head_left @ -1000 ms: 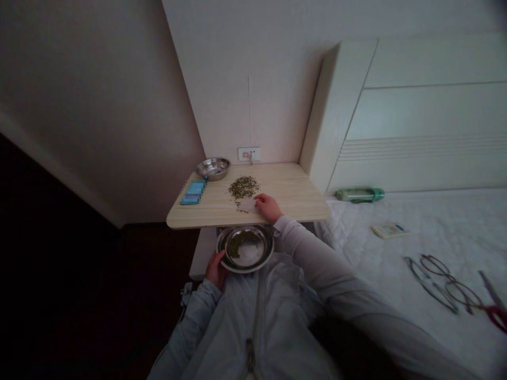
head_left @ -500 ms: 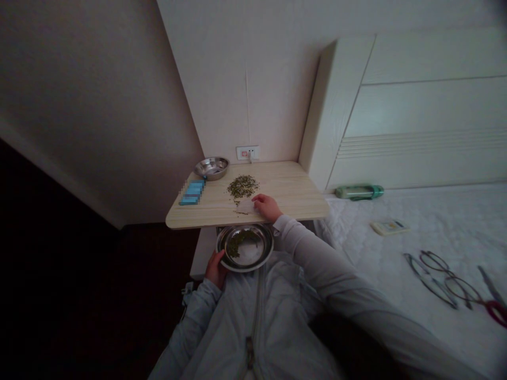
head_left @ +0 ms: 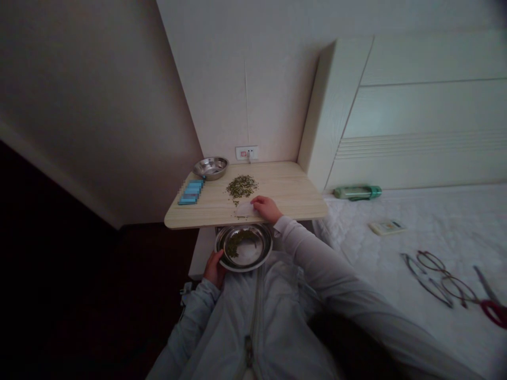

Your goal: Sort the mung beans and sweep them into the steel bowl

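My left hand (head_left: pixel 214 270) grips the left rim of a shiny metal bowl (head_left: pixel 259 260), just below the table's front edge. Small green grains, like mung beans (head_left: pixel 234 245), lie along the bowl's left and far inner side. My right hand (head_left: pixel 268 209) pinches a thin, whitish translucent sheet (head_left: pixel 244 209) against the tabletop near that edge. A few grains lie in front of the sheet. Farther back is a loose pile of the same grains (head_left: pixel 242 186), spread on the pale wooden table (head_left: pixel 293 184).
A second metal bowl (head_left: pixel 211 168) stands at the table's back left, behind a blurred blue object (head_left: pixel 191 192). A socket (head_left: pixel 246 153) is on the wall. On the bed at right lie a green bottle (head_left: pixel 356 192), a pale small box-like device (head_left: pixel 387 227), glasses (head_left: pixel 446 274) and red-handled scissors (head_left: pixel 493 313).
The sheet in my right hand has slid slightly toward the table's front edge, along with the few grains before it. My left hand and the bowl stay in place.
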The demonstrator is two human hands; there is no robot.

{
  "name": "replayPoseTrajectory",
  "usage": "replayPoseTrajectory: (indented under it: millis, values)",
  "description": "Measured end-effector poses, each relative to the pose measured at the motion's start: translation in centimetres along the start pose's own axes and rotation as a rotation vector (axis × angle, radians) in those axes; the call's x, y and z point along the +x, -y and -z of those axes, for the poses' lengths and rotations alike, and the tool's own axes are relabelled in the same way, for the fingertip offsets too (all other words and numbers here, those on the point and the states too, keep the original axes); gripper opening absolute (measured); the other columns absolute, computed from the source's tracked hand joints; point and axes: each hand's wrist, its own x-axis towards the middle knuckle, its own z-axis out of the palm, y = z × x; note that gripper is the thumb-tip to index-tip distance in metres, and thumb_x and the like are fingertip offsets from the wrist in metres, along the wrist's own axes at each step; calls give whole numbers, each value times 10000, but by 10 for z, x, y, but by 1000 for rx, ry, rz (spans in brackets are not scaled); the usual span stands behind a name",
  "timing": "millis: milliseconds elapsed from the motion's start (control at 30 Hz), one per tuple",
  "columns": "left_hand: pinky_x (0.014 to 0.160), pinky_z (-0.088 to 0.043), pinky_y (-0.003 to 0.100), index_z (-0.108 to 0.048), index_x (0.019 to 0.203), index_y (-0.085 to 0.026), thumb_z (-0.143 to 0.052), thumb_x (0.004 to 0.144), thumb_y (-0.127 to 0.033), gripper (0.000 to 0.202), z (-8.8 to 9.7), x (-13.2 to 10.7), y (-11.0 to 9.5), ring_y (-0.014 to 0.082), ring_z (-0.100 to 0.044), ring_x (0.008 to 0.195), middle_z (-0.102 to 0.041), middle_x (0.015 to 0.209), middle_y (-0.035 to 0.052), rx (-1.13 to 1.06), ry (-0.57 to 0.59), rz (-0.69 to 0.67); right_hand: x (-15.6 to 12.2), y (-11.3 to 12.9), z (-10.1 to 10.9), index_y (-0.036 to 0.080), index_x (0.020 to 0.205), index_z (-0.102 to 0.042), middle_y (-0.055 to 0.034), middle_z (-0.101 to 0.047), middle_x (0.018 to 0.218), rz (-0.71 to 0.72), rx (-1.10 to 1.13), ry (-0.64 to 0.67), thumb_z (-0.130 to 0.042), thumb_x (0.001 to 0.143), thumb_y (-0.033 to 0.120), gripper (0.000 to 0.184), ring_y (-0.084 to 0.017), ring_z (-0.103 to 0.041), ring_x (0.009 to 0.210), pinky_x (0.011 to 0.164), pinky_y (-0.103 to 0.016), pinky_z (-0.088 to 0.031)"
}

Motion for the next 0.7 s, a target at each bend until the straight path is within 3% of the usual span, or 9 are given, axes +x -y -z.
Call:
replayPoseTrajectory:
  millis: [533,700]
  values:
    - [701,-464,303,-561,736,-185,-543,603,-188,134,1,1,0,207,-568,851,-641,736,20,28,5,-3,-1,0,1,151,738,-579,35,-543,545,-27,116,-20,-416,641,161,190,-77,-471,534,551,-180,-362]
    - [718,-456,286,-562,715,-184,-544,605,-182,112,0,0,0,197,-565,859,-643,737,18,27,-8,-22,-1,-1,0,156,754,-588,27,-565,570,-14,61,12,-428,647,168,193,-81,-481,550,561,-185,-363]
